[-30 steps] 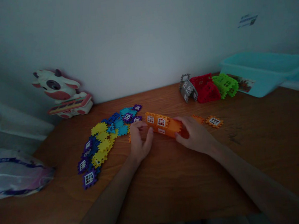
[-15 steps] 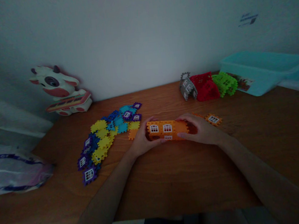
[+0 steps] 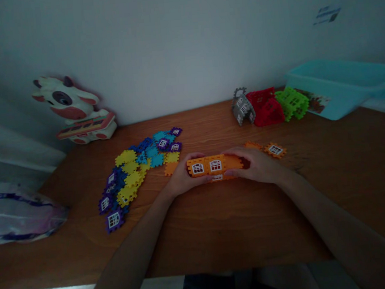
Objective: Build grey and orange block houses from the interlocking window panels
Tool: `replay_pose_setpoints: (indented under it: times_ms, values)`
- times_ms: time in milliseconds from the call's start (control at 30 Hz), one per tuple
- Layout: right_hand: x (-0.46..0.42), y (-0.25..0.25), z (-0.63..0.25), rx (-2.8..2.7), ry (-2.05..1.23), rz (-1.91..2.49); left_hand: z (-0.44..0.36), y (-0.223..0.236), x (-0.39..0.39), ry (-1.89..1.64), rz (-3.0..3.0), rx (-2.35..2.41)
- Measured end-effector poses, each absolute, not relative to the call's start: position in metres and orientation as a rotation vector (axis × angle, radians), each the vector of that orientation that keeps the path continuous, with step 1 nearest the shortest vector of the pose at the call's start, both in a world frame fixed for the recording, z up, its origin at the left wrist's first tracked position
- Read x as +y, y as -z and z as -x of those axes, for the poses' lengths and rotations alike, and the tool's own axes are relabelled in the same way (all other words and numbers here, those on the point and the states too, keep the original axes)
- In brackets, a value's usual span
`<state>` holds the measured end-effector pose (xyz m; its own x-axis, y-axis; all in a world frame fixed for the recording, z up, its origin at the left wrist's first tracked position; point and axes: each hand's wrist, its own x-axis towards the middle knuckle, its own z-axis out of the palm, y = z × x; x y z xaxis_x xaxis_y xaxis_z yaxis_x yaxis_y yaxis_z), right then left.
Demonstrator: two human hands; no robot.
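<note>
An orange structure of interlocking building tiles [image 3: 232, 162], with white window panes on its faces, is held between both hands just over the tabletop. My left hand [image 3: 186, 176] grips its left end, thumb along the lower front and fingers over the top. At the right end, my right hand [image 3: 257, 166] wraps round it the same way, thumb on the front face. Two loose orange tiles lie behind my right hand, one being an orange window tile [image 3: 275, 150]. By my left hand rests a plain orange tile [image 3: 171, 168].
Yellow tiles [image 3: 132, 178], blue and purple ones spread across the left of the wooden table [image 3: 220, 232]. Grey [image 3: 243, 107], red [image 3: 265, 107] and green [image 3: 292, 103] tile structures stand at the back right, beside a turquoise bin [image 3: 336, 91]. A cow toy [image 3: 75, 110] and a plastic bag [image 3: 19, 213] are at left.
My right hand has shifted slightly left along the orange structure, uncovering more of the loose orange tile behind it. Both hands keep their hold. The camera view has moved slightly.
</note>
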<state>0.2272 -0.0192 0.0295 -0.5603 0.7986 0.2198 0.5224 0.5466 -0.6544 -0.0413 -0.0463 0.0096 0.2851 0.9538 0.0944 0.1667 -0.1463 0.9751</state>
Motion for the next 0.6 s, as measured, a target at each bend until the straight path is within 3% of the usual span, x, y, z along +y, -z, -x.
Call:
replay_pose_setpoints:
  times_ms: [367, 600]
  values:
    - [-0.025, -0.031, -0.221, -2.227, -0.78, 1.075, 0.043, -0.007, -0.043, -1.02, -1.612, 1.087]
    - [-0.028, -0.032, -0.219, -2.251, -0.703, 1.124, 0.041, 0.003, -0.037, -1.272, -1.616, 1.097]
